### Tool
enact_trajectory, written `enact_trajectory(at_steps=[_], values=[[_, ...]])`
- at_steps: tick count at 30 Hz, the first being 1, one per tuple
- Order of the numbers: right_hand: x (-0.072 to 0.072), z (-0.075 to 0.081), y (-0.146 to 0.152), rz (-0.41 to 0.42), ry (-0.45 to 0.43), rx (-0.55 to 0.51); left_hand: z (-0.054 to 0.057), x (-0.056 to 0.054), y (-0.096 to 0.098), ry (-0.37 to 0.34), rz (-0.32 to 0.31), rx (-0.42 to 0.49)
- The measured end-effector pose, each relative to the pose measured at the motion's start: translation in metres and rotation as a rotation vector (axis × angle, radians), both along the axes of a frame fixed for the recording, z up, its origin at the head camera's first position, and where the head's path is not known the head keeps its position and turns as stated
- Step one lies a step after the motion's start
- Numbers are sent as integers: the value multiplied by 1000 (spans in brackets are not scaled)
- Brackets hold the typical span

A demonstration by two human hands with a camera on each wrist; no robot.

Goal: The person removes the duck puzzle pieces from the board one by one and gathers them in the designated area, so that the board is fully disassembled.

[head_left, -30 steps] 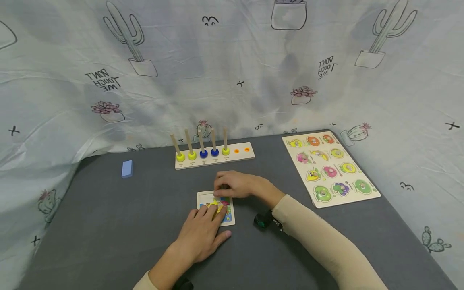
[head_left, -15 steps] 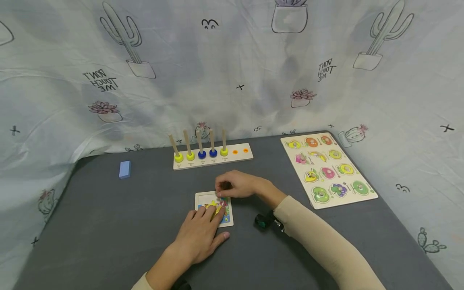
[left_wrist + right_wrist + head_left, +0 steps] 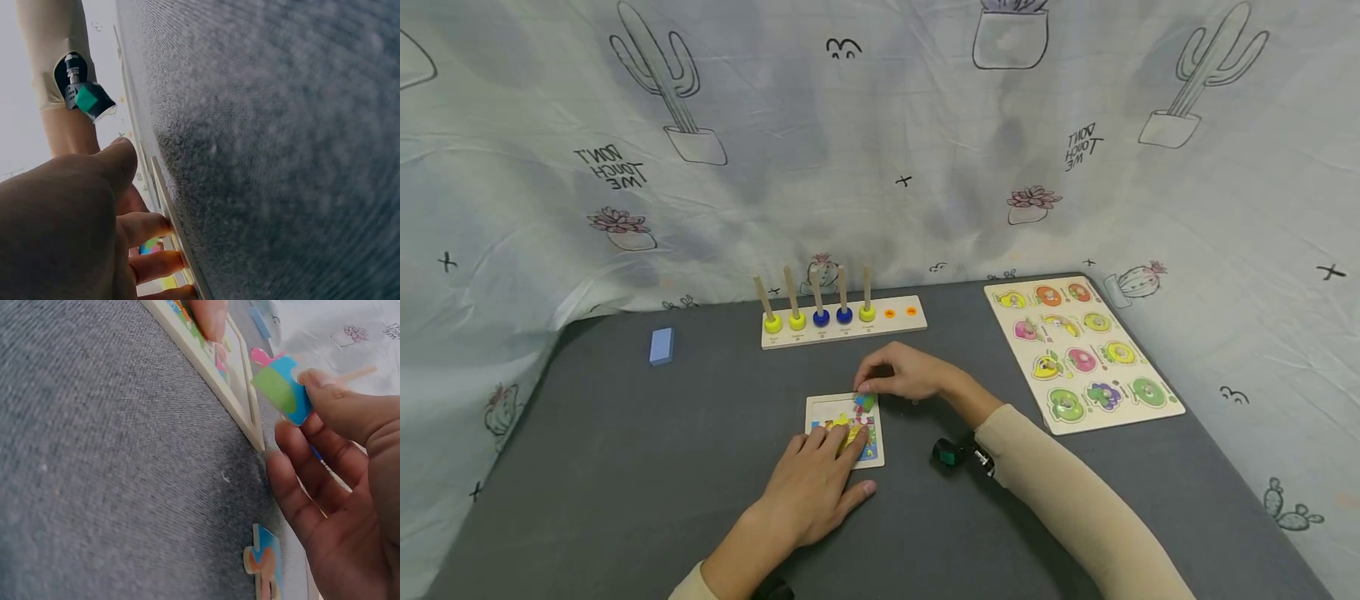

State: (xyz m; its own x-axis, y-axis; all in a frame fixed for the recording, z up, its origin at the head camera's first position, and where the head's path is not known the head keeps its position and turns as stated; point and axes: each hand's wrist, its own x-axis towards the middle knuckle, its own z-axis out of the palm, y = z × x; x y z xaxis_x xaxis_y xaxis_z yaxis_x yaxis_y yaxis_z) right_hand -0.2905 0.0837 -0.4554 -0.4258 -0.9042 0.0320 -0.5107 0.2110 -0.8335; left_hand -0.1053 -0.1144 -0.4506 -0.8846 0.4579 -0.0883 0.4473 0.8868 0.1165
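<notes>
Thumb and fingers of my right hand (image 3: 904, 372) pinch a green-and-blue jigsaw puzzle piece (image 3: 278, 387) with a pink knob. In the right wrist view the piece is tilted above the back right corner of a small framed puzzle tray (image 3: 815, 407). My left hand (image 3: 812, 486) lies with extended fingers across the front of this tray, over a colourful, partly filled picture. Those fingers hide part of the picture; the tray's back left shows pale bare wood. A second puzzle piece (image 3: 265, 559), blue and orange, lies on the cloth beneath my right hand.
Behind the tray stands a wooden peg board (image 3: 880, 319) with yellow and blue rings on upright pegs. A fruit puzzle board (image 3: 1037, 337) lies at the right. To the left sits a blue block (image 3: 662, 347). A patterned curtain (image 3: 850, 125) closes off the back.
My right hand has drawn slightly up and to the right, and the green-and-blue puzzle piece has come into view at its fingertips. The left hand stays on the tray.
</notes>
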Motion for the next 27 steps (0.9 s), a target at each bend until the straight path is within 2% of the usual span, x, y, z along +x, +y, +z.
enact_trajectory(at_steps=[4,14,21,27], values=[[1,5,5,-8,-17,4,0,-2,0,-5,0,5],[-1,22,37,-18,-113,-7,2,-4,5,42,-22,12],[-8,30,54,-36,-29,39,2,0,2,-4,21,4],[-11,38,84,-88,-6,114,0,2,1,4,20,25]])
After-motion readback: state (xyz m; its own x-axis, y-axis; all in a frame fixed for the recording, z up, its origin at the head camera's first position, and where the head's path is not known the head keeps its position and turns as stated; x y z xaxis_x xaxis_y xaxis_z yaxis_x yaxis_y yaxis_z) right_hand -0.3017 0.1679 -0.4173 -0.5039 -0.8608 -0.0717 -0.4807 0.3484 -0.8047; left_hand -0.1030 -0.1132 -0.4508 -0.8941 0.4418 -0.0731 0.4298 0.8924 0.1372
